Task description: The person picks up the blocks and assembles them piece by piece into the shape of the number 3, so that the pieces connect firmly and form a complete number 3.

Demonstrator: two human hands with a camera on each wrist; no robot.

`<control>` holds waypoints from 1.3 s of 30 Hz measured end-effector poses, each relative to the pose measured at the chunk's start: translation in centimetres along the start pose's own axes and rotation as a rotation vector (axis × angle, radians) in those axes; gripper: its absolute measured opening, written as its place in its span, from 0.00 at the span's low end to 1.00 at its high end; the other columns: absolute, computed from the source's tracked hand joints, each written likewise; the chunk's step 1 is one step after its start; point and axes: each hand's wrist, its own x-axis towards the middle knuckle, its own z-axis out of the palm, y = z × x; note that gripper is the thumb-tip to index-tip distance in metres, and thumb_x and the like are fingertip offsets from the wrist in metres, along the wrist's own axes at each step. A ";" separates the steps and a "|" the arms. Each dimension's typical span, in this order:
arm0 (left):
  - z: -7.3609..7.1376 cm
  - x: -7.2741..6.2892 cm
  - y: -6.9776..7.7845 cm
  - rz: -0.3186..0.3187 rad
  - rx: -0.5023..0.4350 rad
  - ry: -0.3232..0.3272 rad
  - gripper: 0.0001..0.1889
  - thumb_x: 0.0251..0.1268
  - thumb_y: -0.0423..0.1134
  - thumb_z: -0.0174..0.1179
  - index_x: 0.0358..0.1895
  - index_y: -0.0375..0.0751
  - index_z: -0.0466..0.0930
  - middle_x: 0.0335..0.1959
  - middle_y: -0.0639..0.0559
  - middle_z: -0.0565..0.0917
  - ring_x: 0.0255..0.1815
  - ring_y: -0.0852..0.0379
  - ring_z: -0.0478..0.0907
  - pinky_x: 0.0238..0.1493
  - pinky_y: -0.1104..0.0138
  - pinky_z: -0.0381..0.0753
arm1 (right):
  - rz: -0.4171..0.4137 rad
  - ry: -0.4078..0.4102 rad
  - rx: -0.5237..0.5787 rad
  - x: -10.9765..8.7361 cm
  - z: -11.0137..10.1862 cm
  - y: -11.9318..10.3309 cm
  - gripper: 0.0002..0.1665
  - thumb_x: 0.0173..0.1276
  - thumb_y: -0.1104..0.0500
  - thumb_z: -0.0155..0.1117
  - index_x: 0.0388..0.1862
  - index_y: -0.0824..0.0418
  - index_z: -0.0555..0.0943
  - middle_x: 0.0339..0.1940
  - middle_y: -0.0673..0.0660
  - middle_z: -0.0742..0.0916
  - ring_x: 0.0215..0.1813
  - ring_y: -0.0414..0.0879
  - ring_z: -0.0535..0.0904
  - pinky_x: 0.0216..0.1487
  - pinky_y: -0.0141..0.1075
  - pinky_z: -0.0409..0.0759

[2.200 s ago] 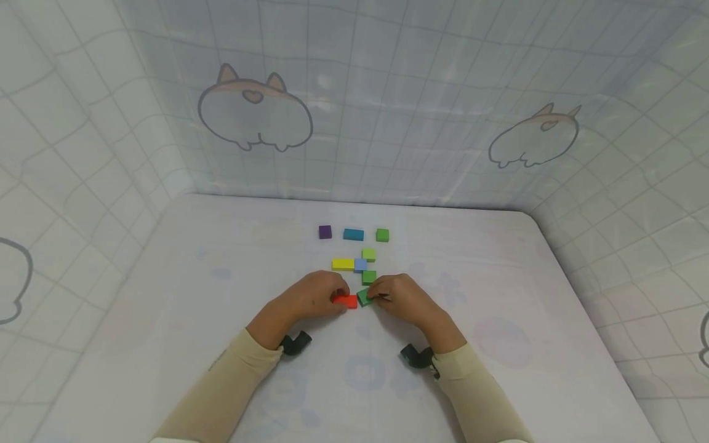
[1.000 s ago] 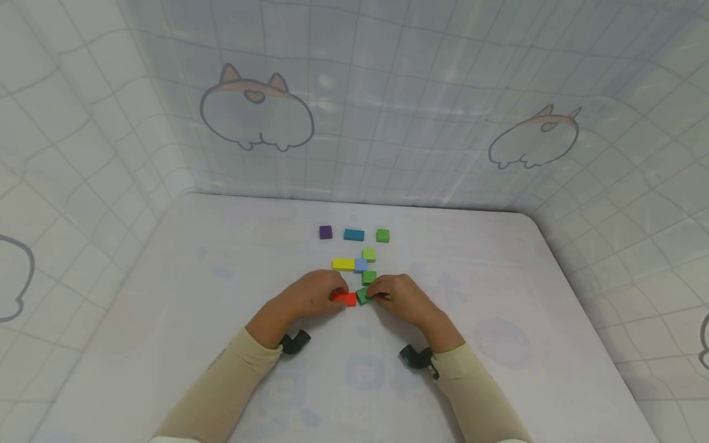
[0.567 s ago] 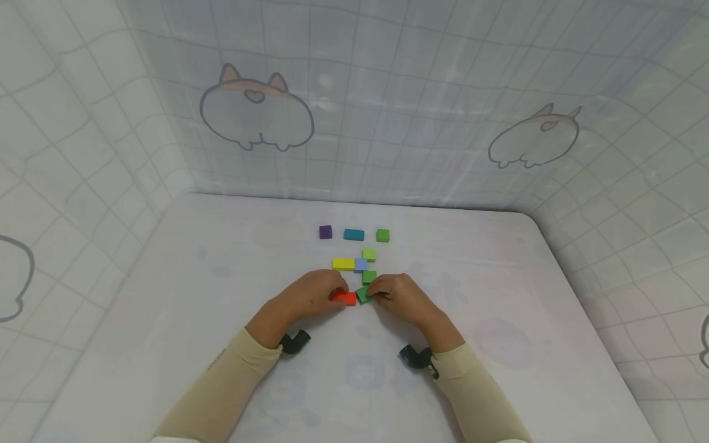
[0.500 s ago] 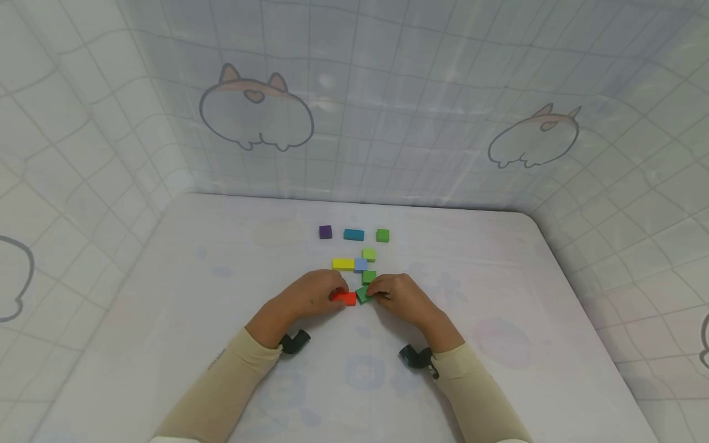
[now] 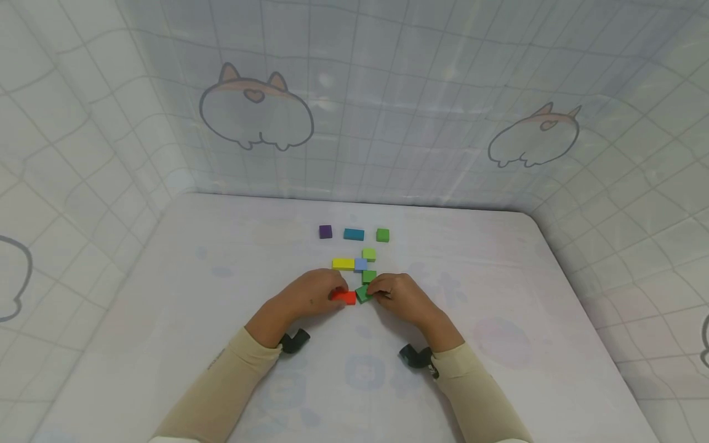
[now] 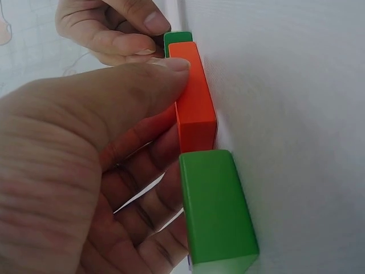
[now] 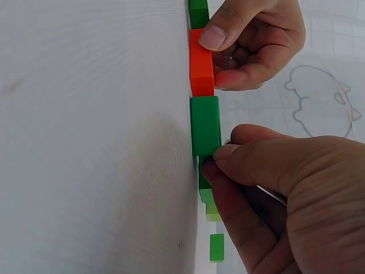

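My left hand (image 5: 312, 294) pinches a red block (image 5: 347, 298) between thumb and fingers on the table. Right of it, my right hand (image 5: 403, 296) pinches a dark green block (image 5: 362, 294), set at a slant with its corner close to the red one. Another green block (image 6: 218, 205) stands at the red block's other end in the left wrist view; my left hand hides it from the head view. Just beyond my hands lie a green block (image 5: 368, 277), a light blue block (image 5: 360, 265), a yellow block (image 5: 343, 264) and a lime green block (image 5: 368, 255), grouped closely.
Farther back, a purple block (image 5: 325, 232), a blue block (image 5: 354, 234) and a green block (image 5: 383, 235) lie apart in a row. The white cloth-covered table (image 5: 266, 234) ends at a grid-patterned curtain (image 5: 388, 123), with similar sides left and right.
The red block and the dark green block have slid very slightly away from the person, both hands moving with them. Each hand keeps its pinch, and the other visible blocks stay in place.
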 end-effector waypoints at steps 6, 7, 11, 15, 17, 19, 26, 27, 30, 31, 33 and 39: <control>0.1 0.0 -0.1 0.002 0.005 0.019 0.10 0.61 0.42 0.71 0.45 0.49 0.87 0.34 0.64 0.80 0.36 0.63 0.72 0.44 0.68 0.76 | 0.007 -0.004 -0.004 0.0 0.1 0.1 0.10 0.62 0.70 0.70 0.40 0.58 0.89 0.45 0.50 0.89 0.51 0.41 0.84 0.54 0.33 0.83; 0.2 0.0 -0.1 0.002 0.007 0.021 0.10 0.60 0.42 0.71 0.45 0.49 0.87 0.34 0.64 0.80 0.36 0.63 0.72 0.44 0.68 0.76 | 0.008 -0.003 -0.005 0.0 0.1 0.0 0.10 0.62 0.70 0.70 0.40 0.58 0.89 0.44 0.50 0.89 0.51 0.41 0.84 0.54 0.33 0.83; 0.2 0.0 -0.1 -0.003 0.018 0.018 0.10 0.60 0.42 0.71 0.45 0.50 0.87 0.34 0.64 0.80 0.36 0.63 0.72 0.43 0.68 0.76 | 0.006 0.001 -0.013 0.0 0.0 0.0 0.10 0.62 0.70 0.70 0.40 0.58 0.89 0.44 0.50 0.90 0.50 0.41 0.84 0.54 0.33 0.83; 0.2 0.0 -0.1 -0.002 0.024 0.013 0.10 0.61 0.43 0.70 0.45 0.49 0.87 0.34 0.64 0.80 0.36 0.62 0.72 0.44 0.68 0.76 | 0.007 0.004 -0.018 0.0 0.0 0.1 0.10 0.62 0.70 0.70 0.40 0.58 0.89 0.44 0.50 0.90 0.50 0.41 0.84 0.54 0.33 0.83; 0.2 0.1 -0.2 0.001 0.024 0.013 0.10 0.61 0.43 0.70 0.45 0.49 0.87 0.35 0.64 0.80 0.36 0.62 0.72 0.44 0.68 0.76 | 0.007 0.006 -0.019 0.0 0.0 0.1 0.10 0.62 0.70 0.70 0.39 0.58 0.89 0.44 0.50 0.90 0.50 0.41 0.84 0.54 0.33 0.83; 0.2 0.1 -0.2 0.004 0.022 0.013 0.11 0.61 0.43 0.70 0.46 0.49 0.87 0.35 0.64 0.80 0.36 0.62 0.72 0.44 0.68 0.76 | 0.006 0.007 -0.021 0.0 -0.1 0.0 0.10 0.62 0.70 0.70 0.39 0.58 0.89 0.43 0.50 0.90 0.50 0.41 0.85 0.54 0.33 0.83; 0.2 0.1 -0.3 0.006 0.011 0.018 0.11 0.61 0.43 0.70 0.46 0.48 0.87 0.35 0.63 0.80 0.36 0.62 0.72 0.45 0.68 0.76 | 0.005 0.016 -0.031 0.0 -0.1 0.1 0.10 0.62 0.70 0.70 0.39 0.58 0.89 0.43 0.50 0.90 0.50 0.41 0.85 0.53 0.33 0.83; 0.3 0.2 -0.4 0.006 0.012 0.018 0.11 0.61 0.43 0.70 0.46 0.48 0.87 0.35 0.63 0.80 0.36 0.62 0.72 0.45 0.68 0.76 | 0.003 0.018 -0.033 0.0 -0.1 0.1 0.10 0.62 0.70 0.70 0.39 0.58 0.89 0.43 0.50 0.90 0.50 0.41 0.85 0.53 0.33 0.83; 0.3 0.2 -0.4 0.003 0.016 0.015 0.11 0.61 0.43 0.70 0.46 0.48 0.87 0.36 0.63 0.81 0.37 0.62 0.73 0.45 0.68 0.76 | -0.006 0.025 -0.034 0.0 0.0 0.2 0.10 0.62 0.70 0.70 0.39 0.58 0.89 0.43 0.50 0.90 0.50 0.42 0.85 0.53 0.33 0.83; 0.3 0.2 -0.4 0.003 0.019 0.013 0.12 0.61 0.43 0.70 0.46 0.48 0.87 0.36 0.63 0.81 0.37 0.62 0.73 0.45 0.68 0.76 | -0.005 0.025 -0.035 0.0 0.0 0.2 0.10 0.62 0.70 0.70 0.39 0.58 0.89 0.42 0.50 0.90 0.50 0.42 0.85 0.53 0.33 0.83; 0.3 0.2 -0.4 0.002 0.020 0.011 0.12 0.61 0.43 0.70 0.46 0.48 0.87 0.36 0.63 0.81 0.37 0.62 0.73 0.46 0.68 0.77 | -0.011 0.028 -0.040 0.0 0.0 0.3 0.10 0.62 0.70 0.70 0.38 0.58 0.89 0.42 0.50 0.90 0.49 0.42 0.85 0.53 0.33 0.83; 0.2 0.2 -0.3 0.006 0.032 0.016 0.11 0.60 0.43 0.70 0.46 0.48 0.87 0.36 0.63 0.81 0.37 0.62 0.73 0.46 0.68 0.77 | -0.024 0.032 -0.048 -0.1 0.1 0.4 0.10 0.61 0.71 0.70 0.38 0.59 0.89 0.42 0.51 0.90 0.49 0.42 0.85 0.52 0.34 0.84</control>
